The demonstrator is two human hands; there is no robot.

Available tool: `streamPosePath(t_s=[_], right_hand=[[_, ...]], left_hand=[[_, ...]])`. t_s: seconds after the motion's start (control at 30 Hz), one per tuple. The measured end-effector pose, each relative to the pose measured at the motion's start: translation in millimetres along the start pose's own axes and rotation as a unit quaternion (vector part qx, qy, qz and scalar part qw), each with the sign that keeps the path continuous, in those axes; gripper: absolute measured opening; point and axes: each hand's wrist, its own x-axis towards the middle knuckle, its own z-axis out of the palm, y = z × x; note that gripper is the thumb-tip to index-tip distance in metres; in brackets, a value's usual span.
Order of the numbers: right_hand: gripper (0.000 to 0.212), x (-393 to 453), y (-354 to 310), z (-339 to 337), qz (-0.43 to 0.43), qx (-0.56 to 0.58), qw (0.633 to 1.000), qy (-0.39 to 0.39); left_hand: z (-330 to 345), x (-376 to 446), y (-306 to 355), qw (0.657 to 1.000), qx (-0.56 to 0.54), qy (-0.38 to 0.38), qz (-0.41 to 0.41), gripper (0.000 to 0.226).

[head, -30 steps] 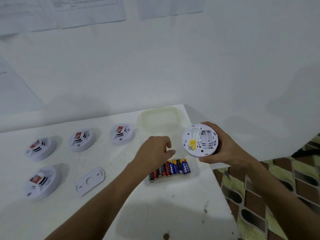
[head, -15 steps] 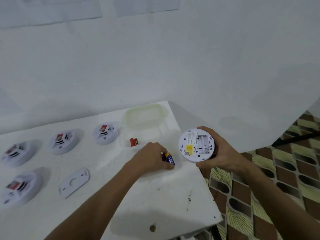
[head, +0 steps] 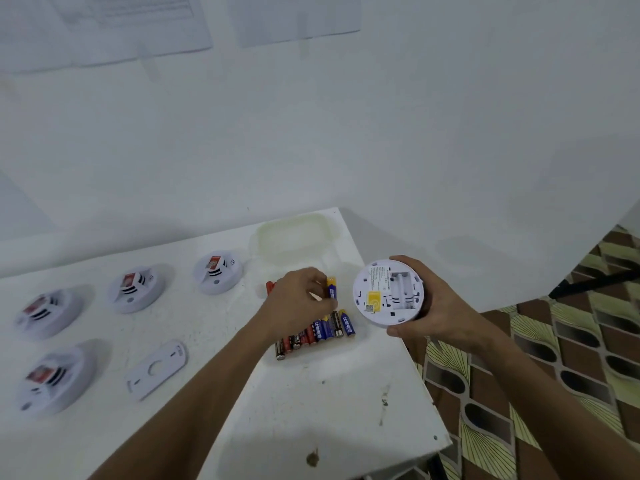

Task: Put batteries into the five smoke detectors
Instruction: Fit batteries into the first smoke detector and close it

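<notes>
My right hand (head: 437, 311) grips a round white smoke detector (head: 388, 293), back side up, its battery bay empty. My left hand (head: 298, 303) pinches a blue and yellow battery (head: 331, 287) upright, lifted just above a row of several red and blue batteries (head: 313, 334) lying on the white table (head: 329, 403). A red battery (head: 269, 288) peeks out behind my left hand. Several more smoke detectors lie face up at the left: (head: 217, 271), (head: 135, 288), (head: 45, 311), (head: 55, 377).
A detached white mounting plate (head: 157, 369) lies near the lower left detectors. A translucent container lid (head: 294, 237) rests at the table's far right corner by the wall. The table's right edge drops to a patterned floor (head: 554, 358).
My left hand has closed on one blue battery and raised it from the row. The detector in my right hand has stayed in place, while the camera view has shifted.
</notes>
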Motion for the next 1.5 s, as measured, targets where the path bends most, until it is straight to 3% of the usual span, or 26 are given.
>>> streamPosePath(t_s=[0.13, 0.33, 0.63, 0.87, 1.03, 1.27, 1.33, 1.4, 1.5], right_hand=[[0.093, 9.1, -5.8, 6.7, -0.007, 0.005, 1.000, -0.022], [0.090, 25.2, -14.3, 24.0, -0.032, 0.010, 0.999, -0.039], [0.094, 36.9, -13.7, 34.0, -0.045, -0.004, 0.998, -0.042], [0.087, 39.2, -15.1, 35.3, -0.038, -0.025, 0.998, -0.046], [0.090, 41.9, -15.8, 36.1, -0.036, -0.030, 0.998, -0.047], [0.089, 45.1, -20.6, 37.9, -0.041, -0.022, 0.998, -0.033], [0.087, 45.8, -23.5, 39.1, -0.045, -0.023, 0.998, -0.037], [0.087, 46.1, -24.6, 40.1, -0.050, -0.021, 0.997, -0.047], [0.088, 47.0, -23.4, 39.9, -0.049, -0.015, 0.997, -0.056]], left_hand=[[-13.9, -8.0, 25.9, 0.995, -0.083, 0.044, 0.038, 0.034], [-7.2, -14.4, 51.2, 0.992, -0.034, 0.037, 0.113, 0.043], [5.3, -19.1, 45.2, 0.973, 0.052, 0.115, 0.195, 0.020], [10.4, -15.4, 28.5, 0.915, 0.152, 0.176, 0.331, 0.012], [7.1, -9.9, 17.9, 0.834, 0.279, 0.168, 0.446, 0.019], [-0.5, -12.2, 15.8, 0.871, 0.218, 0.113, 0.426, 0.012], [-1.7, -16.1, 20.7, 0.898, 0.183, 0.111, 0.384, 0.010], [-2.4, -18.3, 24.2, 0.943, 0.125, 0.114, 0.286, 0.024], [-5.2, -15.6, 22.0, 0.975, 0.059, 0.118, 0.179, 0.059]])
